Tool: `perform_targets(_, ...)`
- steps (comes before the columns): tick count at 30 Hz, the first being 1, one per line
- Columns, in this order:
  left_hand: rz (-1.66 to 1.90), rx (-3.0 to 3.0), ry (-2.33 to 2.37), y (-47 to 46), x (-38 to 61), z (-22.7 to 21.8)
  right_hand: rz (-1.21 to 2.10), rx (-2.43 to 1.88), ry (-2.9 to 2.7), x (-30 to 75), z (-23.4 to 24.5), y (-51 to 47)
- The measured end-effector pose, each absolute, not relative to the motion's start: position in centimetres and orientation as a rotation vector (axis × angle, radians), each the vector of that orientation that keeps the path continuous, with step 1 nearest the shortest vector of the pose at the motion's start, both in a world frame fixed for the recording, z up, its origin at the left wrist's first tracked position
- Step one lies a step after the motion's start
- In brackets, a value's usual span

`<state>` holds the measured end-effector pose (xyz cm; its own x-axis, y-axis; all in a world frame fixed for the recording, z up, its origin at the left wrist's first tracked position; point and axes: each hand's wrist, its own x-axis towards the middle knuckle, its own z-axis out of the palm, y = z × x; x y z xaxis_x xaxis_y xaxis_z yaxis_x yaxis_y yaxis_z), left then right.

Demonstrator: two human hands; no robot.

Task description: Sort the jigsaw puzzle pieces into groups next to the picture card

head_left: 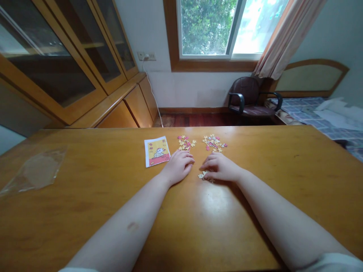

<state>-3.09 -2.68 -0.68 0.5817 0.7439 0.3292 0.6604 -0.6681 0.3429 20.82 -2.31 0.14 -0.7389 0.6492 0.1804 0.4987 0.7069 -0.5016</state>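
My left hand rests on the table with its fingers loosely bent and nothing visible in them. Its fingertips lie at the near edge of a loose pile of pink and yellow jigsaw puzzle pieces. Just left of that hand is a square picture card showing a white cartoon figure on yellow and pink. My right hand reaches over a small group of pale puzzle pieces, thumb and fingers apart, the thumb touching or just above them. Beyond it lies another pile of mixed pieces. Its palm side is hidden.
A clear plastic bag lies flat at the left of the wooden table. Past the table's far edge are a glass-door cabinet, a dark armchair, a bed and a white cord hanging from a socket.
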Motion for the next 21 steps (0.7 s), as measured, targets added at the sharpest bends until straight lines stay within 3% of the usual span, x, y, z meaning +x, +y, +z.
perform_targets(13, 0.713, 2.593, 1.186, -2.5, -3.1, -0.8, 0.764, -0.84, -2.413, 19.9, -0.8, -2.6)
perform_targets(21, 0.644, 2.62, 1.049, -2.8, -3.1, -0.7, 0.252, -1.229, -2.264, 21.3, -2.5, -0.9)
